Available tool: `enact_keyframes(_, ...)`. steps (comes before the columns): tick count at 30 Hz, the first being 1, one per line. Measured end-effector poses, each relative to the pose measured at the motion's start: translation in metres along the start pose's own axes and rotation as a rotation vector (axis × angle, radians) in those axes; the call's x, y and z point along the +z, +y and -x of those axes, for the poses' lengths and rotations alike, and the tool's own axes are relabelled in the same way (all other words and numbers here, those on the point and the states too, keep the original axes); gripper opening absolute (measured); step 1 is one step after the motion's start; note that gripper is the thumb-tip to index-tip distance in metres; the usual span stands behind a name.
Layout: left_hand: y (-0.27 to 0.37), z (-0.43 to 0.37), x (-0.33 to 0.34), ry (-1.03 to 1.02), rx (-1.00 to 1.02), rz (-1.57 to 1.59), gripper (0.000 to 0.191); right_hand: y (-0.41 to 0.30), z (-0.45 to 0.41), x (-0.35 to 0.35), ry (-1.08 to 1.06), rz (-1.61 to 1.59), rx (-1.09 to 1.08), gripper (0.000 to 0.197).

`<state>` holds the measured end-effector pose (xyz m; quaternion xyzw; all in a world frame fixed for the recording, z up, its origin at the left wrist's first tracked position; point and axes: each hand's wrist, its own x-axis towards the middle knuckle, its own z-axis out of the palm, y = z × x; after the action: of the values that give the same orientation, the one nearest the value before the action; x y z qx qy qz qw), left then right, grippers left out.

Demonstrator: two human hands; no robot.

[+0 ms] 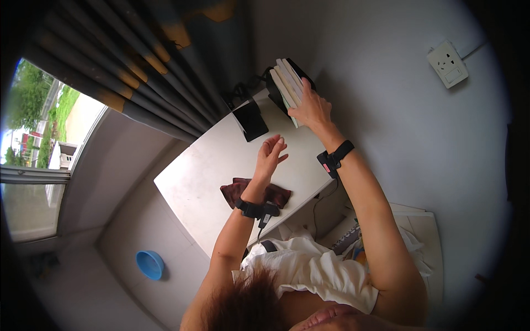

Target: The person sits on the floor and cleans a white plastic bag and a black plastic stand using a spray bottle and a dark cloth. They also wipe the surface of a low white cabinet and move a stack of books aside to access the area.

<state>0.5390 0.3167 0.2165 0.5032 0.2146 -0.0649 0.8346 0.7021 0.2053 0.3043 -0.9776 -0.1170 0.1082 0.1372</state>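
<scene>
My right hand (313,107) reaches over a row of books (285,85) at the far end of a white tabletop (198,165). Its thumb lies on the near side of the row and its fingers stretch along the side by the wall. A black bookend (276,103) shows partly around the books. My left hand (270,157) hovers over the tabletop with its fingers bent and apart, and nothing shows in it. Beneath my left wrist lies a crumpled dark red cloth (236,192). A black angled piece, perhaps another bookend (251,122), stands just beyond my left hand.
Dark cables (240,91) lie at the table's far corner, beside a grey and yellow curtain (149,78). A power socket (448,64) is on the right wall. On the floor to the left sits a blue basin (150,265). A thin cable (316,207) hangs by the table's near edge.
</scene>
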Motion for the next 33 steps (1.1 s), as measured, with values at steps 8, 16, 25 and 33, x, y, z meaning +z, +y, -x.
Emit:
enact_keyframes(8, 0.082, -0.083, 0.008, -0.011, -0.039, -0.034, 0.109, 0.017, 0.049, 0.017, 0.143, -0.057, -0.044, 0.079)
enact_keyframes(16, 0.06, -0.077, 0.019, -0.291, -0.382, 0.001, 0.119, 0.071, 0.117, 0.043, 0.288, -0.105, -0.157, 0.071)
enact_keyframes(25, -0.016, 0.011, 0.023, -0.285, -0.632, -0.052, 0.1, 0.108, 0.247, 0.057, 0.19, -0.084, -0.295, 0.062)
enact_keyframes(33, -0.05, 0.08, 0.042, -0.185, -0.696, 0.089, 0.053, 0.135, 0.301, 0.054, 0.313, -0.101, -0.397, 0.048)
